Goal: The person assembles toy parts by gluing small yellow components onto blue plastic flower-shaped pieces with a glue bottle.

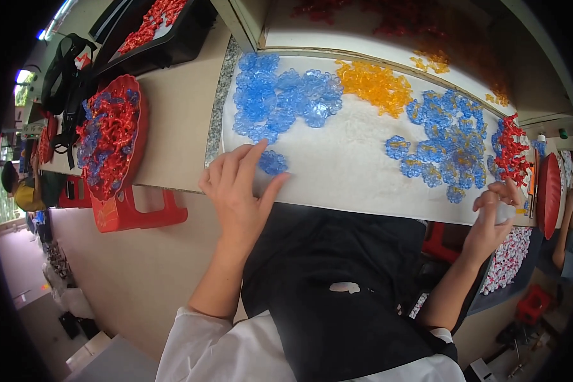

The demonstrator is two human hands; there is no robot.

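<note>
My left hand (237, 184) is open at the near edge of the white-covered table, thumb and fingers spread around one blue translucent flower-shaped piece (273, 163). Just beyond the fingertips lies a large cluster of similar blue flower pieces (261, 95). At the right, my right hand (487, 223) is closed around a small whitish bottle-like thing (505, 213), mostly hidden by the fingers. Blue pieces with amber parts on them (449, 140) lie spread beyond that hand. A heap of orange translucent pieces (375, 87) sits at the far middle, and red branching pieces (512, 149) are piled at the right.
A red scalloped tray (139, 137) of red and blue pieces stands left over a red stool (137, 213). A black bin (200, 32) is at far left. A raised shelf edge (312, 55) bounds the back. Another red tray (548, 194) and a person's arm (566, 229) are far right.
</note>
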